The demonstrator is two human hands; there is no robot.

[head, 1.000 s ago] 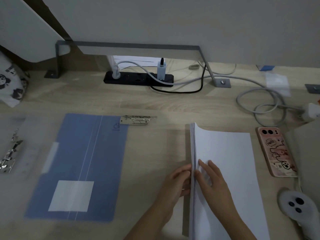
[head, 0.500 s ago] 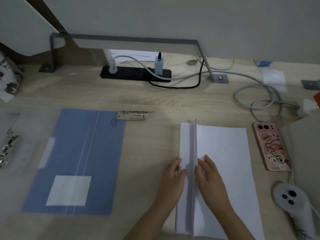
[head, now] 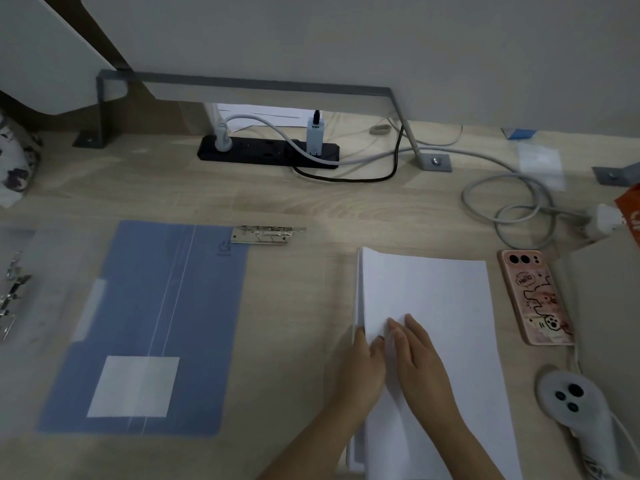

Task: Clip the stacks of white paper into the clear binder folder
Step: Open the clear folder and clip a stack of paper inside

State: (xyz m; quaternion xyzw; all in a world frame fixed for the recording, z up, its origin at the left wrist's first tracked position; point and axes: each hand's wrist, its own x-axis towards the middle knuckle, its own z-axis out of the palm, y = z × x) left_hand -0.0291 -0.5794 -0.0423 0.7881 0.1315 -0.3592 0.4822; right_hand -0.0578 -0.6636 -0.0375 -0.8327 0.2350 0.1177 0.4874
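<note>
A stack of white paper [head: 433,306] lies on the desk at the right of centre. My left hand [head: 363,368] grips the stack's left edge, fingers curled around a few slightly raised sheets. My right hand [head: 419,362] rests flat on top of the stack with fingers spread. A blue folder sheet with a white label [head: 149,327] lies to the left, with a translucent clear cover [head: 52,271] beside it. One metal binder clip [head: 266,234] sits at the blue sheet's far right corner. Another metal clip [head: 10,292] shows at the left edge.
A pink phone [head: 533,296] lies right of the paper, and a white controller [head: 575,403] sits at the front right. A black power strip [head: 266,152], coiled grey cables [head: 512,202] and a grey metal frame [head: 242,81] line the back of the desk.
The sheets that stood upright between my hands have dropped flat onto the stack. Both hands have stayed at its left edge, and my right hand now presses on top.
</note>
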